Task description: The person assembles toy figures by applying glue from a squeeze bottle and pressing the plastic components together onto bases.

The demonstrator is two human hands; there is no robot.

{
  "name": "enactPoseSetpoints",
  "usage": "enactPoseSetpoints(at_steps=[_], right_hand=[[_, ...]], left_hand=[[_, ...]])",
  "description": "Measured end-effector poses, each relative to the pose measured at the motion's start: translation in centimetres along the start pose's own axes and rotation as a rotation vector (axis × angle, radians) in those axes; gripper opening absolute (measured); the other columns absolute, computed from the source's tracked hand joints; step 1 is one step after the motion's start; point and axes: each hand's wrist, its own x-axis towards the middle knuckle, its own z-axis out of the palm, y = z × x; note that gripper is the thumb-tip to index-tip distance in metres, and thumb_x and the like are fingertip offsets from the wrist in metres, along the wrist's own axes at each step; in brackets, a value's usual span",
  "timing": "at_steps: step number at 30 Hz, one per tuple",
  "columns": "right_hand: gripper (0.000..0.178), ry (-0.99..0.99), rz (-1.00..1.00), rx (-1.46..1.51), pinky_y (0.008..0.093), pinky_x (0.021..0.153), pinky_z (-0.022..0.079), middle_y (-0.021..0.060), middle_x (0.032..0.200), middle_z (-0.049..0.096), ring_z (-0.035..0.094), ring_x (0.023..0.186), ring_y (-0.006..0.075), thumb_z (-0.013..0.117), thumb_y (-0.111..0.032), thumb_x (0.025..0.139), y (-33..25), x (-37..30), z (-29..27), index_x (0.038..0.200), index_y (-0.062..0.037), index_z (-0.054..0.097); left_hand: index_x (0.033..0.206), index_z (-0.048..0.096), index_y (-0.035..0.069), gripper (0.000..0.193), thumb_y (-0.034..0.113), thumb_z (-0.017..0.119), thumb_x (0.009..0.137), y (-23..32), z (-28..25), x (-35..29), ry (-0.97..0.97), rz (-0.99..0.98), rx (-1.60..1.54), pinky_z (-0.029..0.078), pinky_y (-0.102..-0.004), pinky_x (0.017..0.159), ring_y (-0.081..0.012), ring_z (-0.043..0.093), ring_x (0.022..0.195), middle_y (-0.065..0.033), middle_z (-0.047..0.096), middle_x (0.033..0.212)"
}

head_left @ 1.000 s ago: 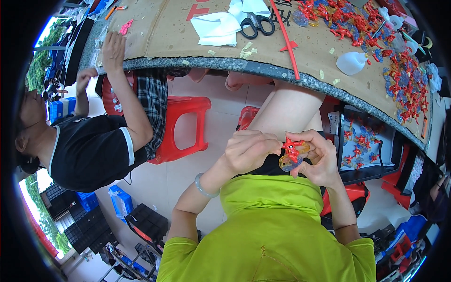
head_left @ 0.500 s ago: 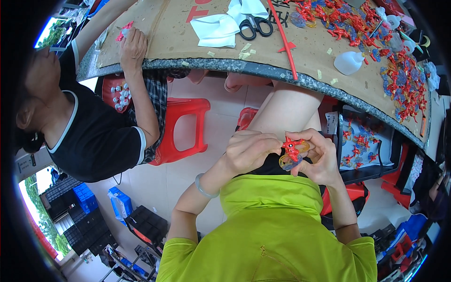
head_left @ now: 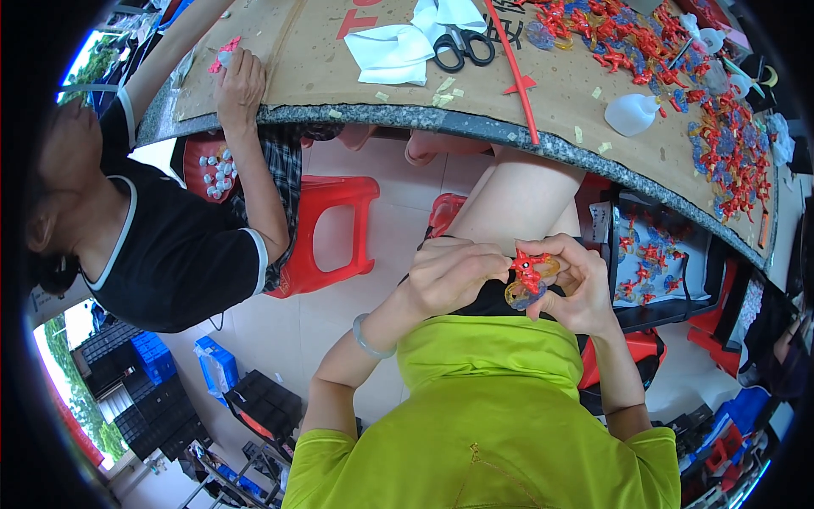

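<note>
Over my lap I hold a small red toy figure (head_left: 527,270) with translucent yellow and blue-purple round parts. My right hand (head_left: 578,284) curls round its right side, thumb below and fingers above. The fingers of my left hand (head_left: 458,273) are pinched together at the figure's left edge, and I cannot make out whether a tiny piece sits between them. Just right of my legs is a black tray (head_left: 670,316) lined with white, where several similar figures lie.
A cardboard-covered table (head_left: 331,89) curves ahead, bearing a heap of red figures (head_left: 729,161), a white squeeze bottle (head_left: 629,114), black scissors (head_left: 462,51), white cloths (head_left: 386,55) and a red stick (head_left: 515,76). A co-worker (head_left: 186,246) sits at left, near a red stool (head_left: 326,229).
My hands and the figure have barely shifted. At left, the co-worker's head and body have moved slightly; their hand stays on the table holding a pink item.
</note>
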Motion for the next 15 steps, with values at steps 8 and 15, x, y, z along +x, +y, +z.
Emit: enactPoseSetpoints(at_steps=[8,15], right_hand=[[0.047,-0.018,0.077,0.127,0.0319,0.076,0.059,0.0144,0.111,0.063,0.065,0.097,0.0190,0.063,0.017,0.078,-0.8,-0.7,0.1,0.123,0.0079,0.050],[0.049,-0.011,0.008,0.106,0.0306,0.074,0.058,0.0177,0.102,0.065,0.067,0.085,0.0188,0.069,0.011,0.079,-1.0,-1.5,0.3,0.123,0.0100,0.048]], left_hand=[[0.071,0.065,0.002,0.013,-0.009,0.058,0.075,1.0,-0.6,0.1,-0.027,0.042,0.127,0.059,-0.0329,0.057,-0.0222,0.070,0.062,-0.0058,0.069,0.068],[0.075,0.064,0.003,0.012,-0.009,0.066,0.072,2.1,0.1,0.9,-0.005,-0.039,0.014,0.057,-0.0291,0.056,-0.0215,0.070,0.061,-0.0084,0.070,0.071]])
